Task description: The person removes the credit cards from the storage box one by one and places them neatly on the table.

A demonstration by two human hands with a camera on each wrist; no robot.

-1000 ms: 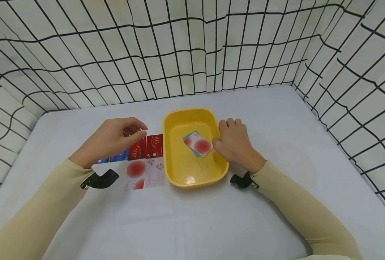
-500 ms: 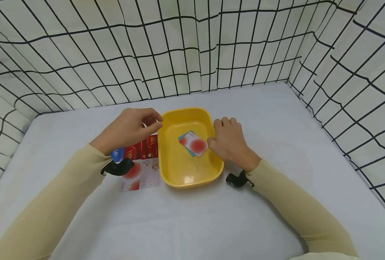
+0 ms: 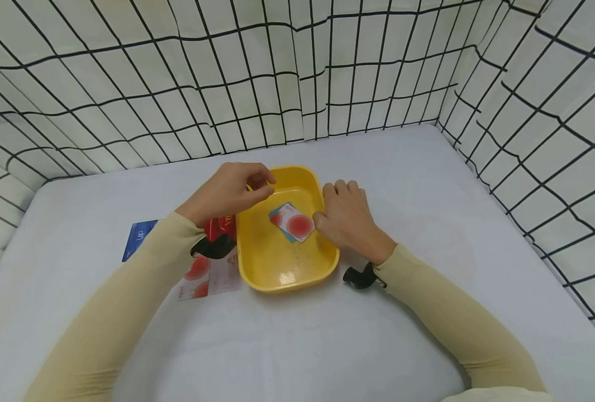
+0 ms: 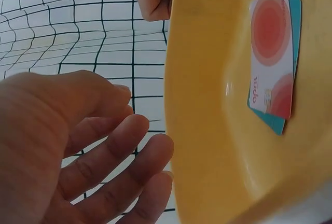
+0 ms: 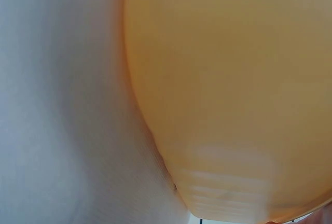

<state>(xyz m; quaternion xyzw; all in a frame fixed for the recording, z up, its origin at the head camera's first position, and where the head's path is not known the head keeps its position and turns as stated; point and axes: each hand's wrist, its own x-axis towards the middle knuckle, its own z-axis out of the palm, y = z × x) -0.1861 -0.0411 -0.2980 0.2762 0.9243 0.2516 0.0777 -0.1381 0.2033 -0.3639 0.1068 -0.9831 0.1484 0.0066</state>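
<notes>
A yellow plastic tray [image 3: 277, 262] stands on the white table. My right hand [image 3: 347, 215] grips its right rim, thumb on the inner side. Inside the tray, a white card with red circles [image 3: 297, 224] overlaps a blue-green card [image 4: 272, 123]. My left hand [image 3: 232, 191] hovers over the tray's far left corner, palm side turned toward it. Its fingers are loosely bent with nothing between them, as the left wrist view shows. The tray's outer wall [image 5: 233, 79] fills most of the right wrist view, where the right hand is nearly all hidden.
Left of the tray lie several cards, partly covered by my left forearm: a blue one [image 3: 138, 237], a red one [image 3: 222, 226], a white one with red circles [image 3: 195, 279] and a pale pink one [image 3: 224, 273]. Black wire grid panels [image 3: 257, 89] border the table's back and sides.
My left hand has moved right, from above the cards to over the tray's far left corner. The right hand keeps its hold on the rim. The head view has shifted slightly.
</notes>
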